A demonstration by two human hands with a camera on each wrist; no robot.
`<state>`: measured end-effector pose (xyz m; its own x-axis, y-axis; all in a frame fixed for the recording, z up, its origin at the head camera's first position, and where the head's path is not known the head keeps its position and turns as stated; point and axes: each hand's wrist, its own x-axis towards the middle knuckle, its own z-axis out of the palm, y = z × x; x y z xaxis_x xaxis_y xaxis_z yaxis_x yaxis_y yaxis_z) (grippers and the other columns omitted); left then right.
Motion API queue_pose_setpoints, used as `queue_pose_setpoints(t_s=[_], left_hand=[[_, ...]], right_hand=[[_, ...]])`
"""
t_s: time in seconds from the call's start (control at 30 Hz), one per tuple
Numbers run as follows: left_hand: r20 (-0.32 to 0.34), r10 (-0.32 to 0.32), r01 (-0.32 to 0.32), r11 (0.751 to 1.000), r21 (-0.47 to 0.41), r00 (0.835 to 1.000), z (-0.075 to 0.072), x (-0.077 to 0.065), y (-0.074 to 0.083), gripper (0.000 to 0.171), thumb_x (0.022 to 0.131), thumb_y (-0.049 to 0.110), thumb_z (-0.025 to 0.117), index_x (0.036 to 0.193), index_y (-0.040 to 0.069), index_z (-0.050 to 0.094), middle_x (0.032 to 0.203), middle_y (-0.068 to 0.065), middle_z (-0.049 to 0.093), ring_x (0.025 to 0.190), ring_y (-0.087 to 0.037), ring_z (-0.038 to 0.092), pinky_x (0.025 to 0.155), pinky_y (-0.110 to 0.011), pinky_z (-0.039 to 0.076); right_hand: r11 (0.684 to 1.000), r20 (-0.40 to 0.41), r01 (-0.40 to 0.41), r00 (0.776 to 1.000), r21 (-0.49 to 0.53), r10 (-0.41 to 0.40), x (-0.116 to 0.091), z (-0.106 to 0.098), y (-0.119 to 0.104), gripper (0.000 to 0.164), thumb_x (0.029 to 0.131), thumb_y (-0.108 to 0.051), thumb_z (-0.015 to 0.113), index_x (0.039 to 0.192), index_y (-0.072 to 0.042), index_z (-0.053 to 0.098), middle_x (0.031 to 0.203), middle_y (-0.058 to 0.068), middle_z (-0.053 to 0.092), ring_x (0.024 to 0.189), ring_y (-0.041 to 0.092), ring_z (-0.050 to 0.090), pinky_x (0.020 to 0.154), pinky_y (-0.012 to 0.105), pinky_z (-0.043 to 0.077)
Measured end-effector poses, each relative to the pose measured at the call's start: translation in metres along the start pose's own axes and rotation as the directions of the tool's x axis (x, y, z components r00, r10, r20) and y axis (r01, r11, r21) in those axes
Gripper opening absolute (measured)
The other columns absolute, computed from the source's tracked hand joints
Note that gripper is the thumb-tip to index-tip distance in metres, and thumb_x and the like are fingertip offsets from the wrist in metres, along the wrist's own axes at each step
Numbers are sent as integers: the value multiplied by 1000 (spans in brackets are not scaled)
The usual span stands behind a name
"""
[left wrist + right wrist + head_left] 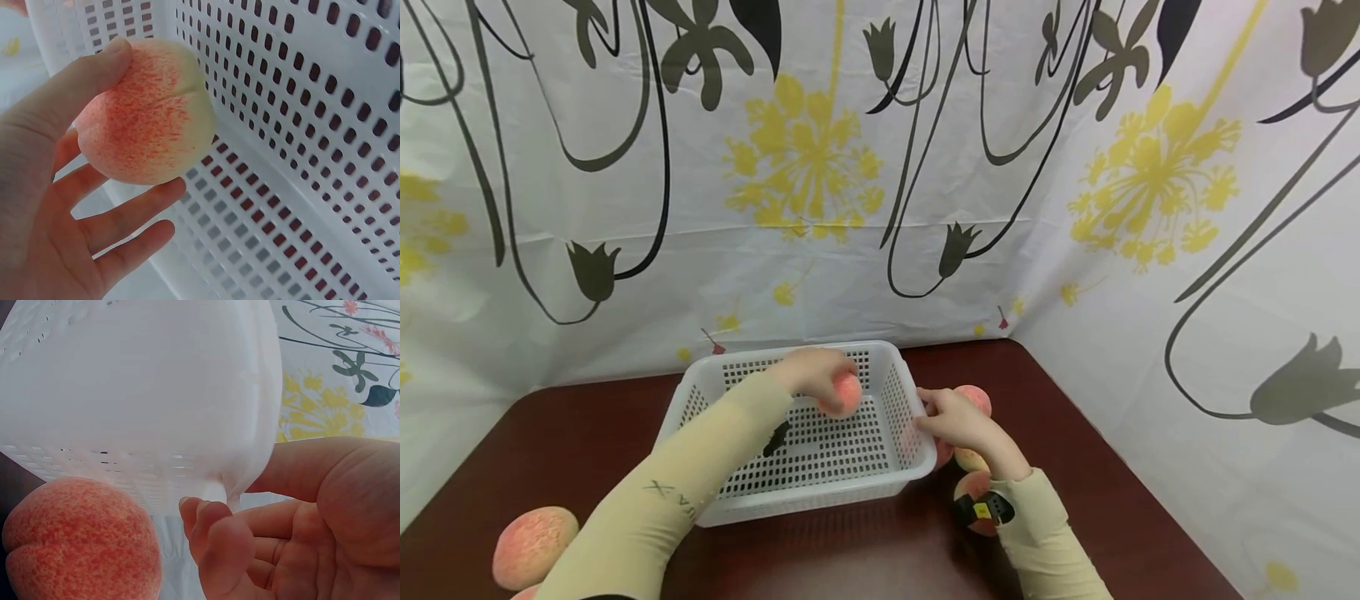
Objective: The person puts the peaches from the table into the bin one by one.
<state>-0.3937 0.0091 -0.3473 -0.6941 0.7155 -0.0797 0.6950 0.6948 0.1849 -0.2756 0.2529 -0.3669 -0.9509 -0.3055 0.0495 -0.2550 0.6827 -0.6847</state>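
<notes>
A white perforated plastic basket [805,502] stands on the dark red table. My left hand [812,372] reaches over it and holds a pink and cream peach [848,395] above the basket floor. In the left wrist view the thumb lies on top of that peach [147,115], fingers beneath it and partly spread. At the basket's right end, my right hand [958,419] grips the rim. The right wrist view has the thumb on one side of the rim [253,412] and curled fingers on the other. A redder peach [84,544] sits beside the basket, near those fingers.
Right of the basket, partly hidden by my right hand and wrist, are several peaches, including a pink one [975,397] and a yellowish one [970,460]. Another peach [535,546] lies at the front left. A flower-patterned cloth [820,275] hangs behind the table [602,442].
</notes>
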Motion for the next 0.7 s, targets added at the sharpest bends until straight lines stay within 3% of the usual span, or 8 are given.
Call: queue_pose_setpoints(t_s=[0.3,0.5,0.7], left_hand=[[-38,-24,25,1000,18,999,10,16,7,66,72,29,82,133,20,57,119,4,57,98,-16,56,82,-37,46],[-70,4,-5,1000,-12,998,15,23,12,65,70,28,84,130,17,59,124,1,53,100,-17,55,84,-36,47],[-80,54,-57,998,-37,995,20,28,16,62,70,24,84,126,14,61,115,2,53,94,-15,55,81,-33,47]], right_hand=[[1000,-2,2,1000,-25,-2,1,0,2,44,87,-9,64,128,5,55,77,3,63,60,12,58,50,28,44],[1000,4,12,1000,-11,-12,2,0,3,46,87,-8,63,130,6,54,77,4,63,58,13,57,50,28,43],[1000,-8,-2,1000,-31,1,1,0,2,54,87,-9,64,136,8,49,77,3,62,54,10,52,48,27,40]])
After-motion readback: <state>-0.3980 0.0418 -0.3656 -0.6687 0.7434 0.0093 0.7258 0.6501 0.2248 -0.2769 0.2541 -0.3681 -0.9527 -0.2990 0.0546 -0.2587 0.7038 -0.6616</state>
